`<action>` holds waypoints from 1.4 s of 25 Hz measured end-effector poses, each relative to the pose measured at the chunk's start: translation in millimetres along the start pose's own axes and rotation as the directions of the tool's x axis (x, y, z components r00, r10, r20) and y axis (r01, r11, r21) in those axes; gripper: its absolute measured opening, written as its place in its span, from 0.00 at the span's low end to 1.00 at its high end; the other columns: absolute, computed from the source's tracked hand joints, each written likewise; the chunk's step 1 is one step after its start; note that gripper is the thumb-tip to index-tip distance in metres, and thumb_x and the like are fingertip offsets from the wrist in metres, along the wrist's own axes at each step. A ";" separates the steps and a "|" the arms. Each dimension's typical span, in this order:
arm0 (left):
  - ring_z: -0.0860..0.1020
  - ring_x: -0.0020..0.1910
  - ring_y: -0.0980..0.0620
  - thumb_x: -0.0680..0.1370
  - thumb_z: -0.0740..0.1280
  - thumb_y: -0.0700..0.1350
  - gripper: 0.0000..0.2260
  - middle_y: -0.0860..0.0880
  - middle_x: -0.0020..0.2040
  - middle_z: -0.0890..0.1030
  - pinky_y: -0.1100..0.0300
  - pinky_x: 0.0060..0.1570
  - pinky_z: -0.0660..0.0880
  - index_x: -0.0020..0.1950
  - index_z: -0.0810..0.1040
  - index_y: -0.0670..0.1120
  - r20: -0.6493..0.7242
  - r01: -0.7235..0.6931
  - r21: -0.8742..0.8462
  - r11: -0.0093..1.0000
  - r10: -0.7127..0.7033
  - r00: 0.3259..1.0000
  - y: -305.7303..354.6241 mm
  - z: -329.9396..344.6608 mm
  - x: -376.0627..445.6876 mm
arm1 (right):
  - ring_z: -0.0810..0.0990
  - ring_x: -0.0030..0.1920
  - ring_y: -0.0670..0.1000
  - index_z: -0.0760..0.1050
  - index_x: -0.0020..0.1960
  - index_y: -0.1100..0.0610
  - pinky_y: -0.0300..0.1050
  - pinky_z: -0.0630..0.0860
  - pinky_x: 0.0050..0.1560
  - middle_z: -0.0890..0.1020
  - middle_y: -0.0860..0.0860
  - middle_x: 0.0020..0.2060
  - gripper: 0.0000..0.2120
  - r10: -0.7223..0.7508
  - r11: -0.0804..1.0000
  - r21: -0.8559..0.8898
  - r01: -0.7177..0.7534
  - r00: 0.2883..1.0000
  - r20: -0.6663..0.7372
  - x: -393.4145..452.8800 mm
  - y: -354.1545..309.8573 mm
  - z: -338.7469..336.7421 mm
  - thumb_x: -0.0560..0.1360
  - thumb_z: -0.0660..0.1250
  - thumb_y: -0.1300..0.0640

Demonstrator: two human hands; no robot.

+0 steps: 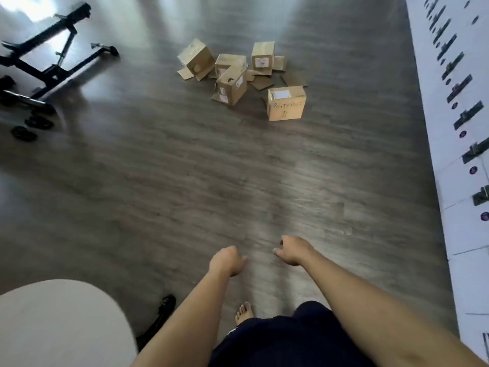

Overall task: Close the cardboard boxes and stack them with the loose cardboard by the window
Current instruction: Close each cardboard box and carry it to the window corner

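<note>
Several small cardboard boxes lie scattered on the grey wood floor ahead. The nearest box (pixel 286 103) has handwriting on its side and a white label on top. A tipped box (pixel 231 86) lies left of it, with another tilted box (pixel 196 58) farther left and an upright box (pixel 262 55) behind. Loose cardboard pieces (pixel 266 81) lie flat among them. My left hand (pixel 227 260) and my right hand (pixel 292 249) hang in front of me with loosely curled fingers, holding nothing, well short of the boxes.
A black metal frame on wheels (pixel 50 67) stands at the far left. A beige rounded seat (pixel 60 324) is at the bottom left, with a black chair leg (pixel 161 313) beside it. White sheets with dark marks (pixel 460 128) run along the right edge. My bare foot (pixel 244 312) shows below.
</note>
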State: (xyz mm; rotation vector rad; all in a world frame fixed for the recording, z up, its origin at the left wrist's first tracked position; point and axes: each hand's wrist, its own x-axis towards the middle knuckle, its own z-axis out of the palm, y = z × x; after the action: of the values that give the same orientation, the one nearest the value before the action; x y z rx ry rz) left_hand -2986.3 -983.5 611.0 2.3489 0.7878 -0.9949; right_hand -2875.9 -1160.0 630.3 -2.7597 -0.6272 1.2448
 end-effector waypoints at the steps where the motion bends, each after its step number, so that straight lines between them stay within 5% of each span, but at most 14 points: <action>1: 0.76 0.64 0.43 0.81 0.60 0.60 0.25 0.43 0.66 0.78 0.52 0.61 0.74 0.69 0.74 0.43 -0.004 -0.009 -0.022 1.000 0.009 1.000 11.3 -14.5 16.1 | 0.76 0.64 0.58 0.70 0.70 0.56 0.51 0.74 0.62 0.76 0.56 0.66 0.26 0.011 1.000 0.008 -0.011 1.000 -0.001 14.8 -1.1 -11.3 0.80 0.60 0.41; 8: 0.75 0.66 0.43 0.81 0.61 0.60 0.26 0.44 0.68 0.77 0.52 0.63 0.74 0.71 0.72 0.43 0.030 -0.036 0.042 0.998 0.035 0.999 105.3 -112.1 141.9 | 0.78 0.63 0.58 0.73 0.68 0.59 0.50 0.76 0.61 0.79 0.57 0.64 0.25 0.050 0.998 0.021 -0.052 0.996 0.077 143.0 32.3 -117.0 0.79 0.61 0.43; 16: 0.76 0.63 0.44 0.80 0.60 0.61 0.25 0.44 0.65 0.78 0.53 0.60 0.74 0.69 0.73 0.45 -0.079 -0.086 -0.072 0.994 0.080 0.994 230.7 -262.5 258.2 | 0.79 0.60 0.58 0.75 0.52 0.53 0.46 0.71 0.47 0.78 0.55 0.52 0.15 0.089 0.996 -0.004 -0.089 0.993 0.077 270.0 78.7 -287.3 0.79 0.61 0.42; 22: 0.79 0.61 0.41 0.79 0.62 0.58 0.22 0.43 0.62 0.81 0.52 0.57 0.76 0.65 0.77 0.45 0.000 -0.093 0.052 0.994 0.093 0.996 275.1 -339.7 360.2 | 0.77 0.63 0.58 0.73 0.68 0.58 0.48 0.75 0.58 0.78 0.58 0.64 0.23 0.085 0.994 0.061 -0.090 0.994 0.075 374.9 69.5 -376.8 0.80 0.61 0.43; 25: 0.79 0.60 0.42 0.78 0.63 0.55 0.20 0.44 0.61 0.81 0.53 0.56 0.76 0.64 0.78 0.46 0.033 -0.117 0.106 0.987 0.114 0.993 297.8 -397.6 418.8 | 0.77 0.62 0.59 0.74 0.65 0.59 0.46 0.75 0.56 0.79 0.58 0.61 0.22 0.116 0.989 0.082 -0.123 0.989 0.088 428.7 66.8 -430.4 0.80 0.62 0.43; 28: 0.78 0.62 0.42 0.78 0.62 0.54 0.19 0.44 0.64 0.80 0.55 0.57 0.75 0.65 0.78 0.47 0.038 -0.142 0.130 0.981 0.138 0.990 331.9 -463.1 470.3 | 0.79 0.59 0.59 0.75 0.51 0.55 0.44 0.70 0.46 0.79 0.58 0.50 0.14 0.152 0.975 0.154 -0.157 0.987 0.049 474.8 68.5 -494.3 0.78 0.63 0.44; 31: 0.77 0.64 0.42 0.79 0.61 0.55 0.21 0.43 0.66 0.79 0.53 0.60 0.74 0.68 0.76 0.47 0.011 -0.176 0.153 0.972 0.176 0.984 370.8 -519.0 517.6 | 0.77 0.62 0.59 0.74 0.64 0.58 0.47 0.74 0.56 0.79 0.58 0.62 0.22 0.177 0.961 0.224 -0.164 0.984 -0.037 515.8 71.5 -551.6 0.79 0.62 0.42; 35: 0.75 0.67 0.42 0.79 0.62 0.59 0.25 0.43 0.69 0.77 0.52 0.64 0.73 0.71 0.73 0.45 0.039 -0.190 0.175 0.966 0.186 0.982 425.6 -561.7 570.4 | 0.77 0.64 0.58 0.73 0.67 0.56 0.47 0.73 0.59 0.77 0.57 0.65 0.24 0.182 0.956 0.234 -0.174 0.983 -0.012 572.9 92.1 -603.4 0.78 0.63 0.43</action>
State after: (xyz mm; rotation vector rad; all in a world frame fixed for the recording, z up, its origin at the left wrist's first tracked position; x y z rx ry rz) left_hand -2105.7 -767.7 615.4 2.5038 0.4724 -1.0448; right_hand -2064.8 -954.0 612.6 -2.6792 -0.2159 1.2126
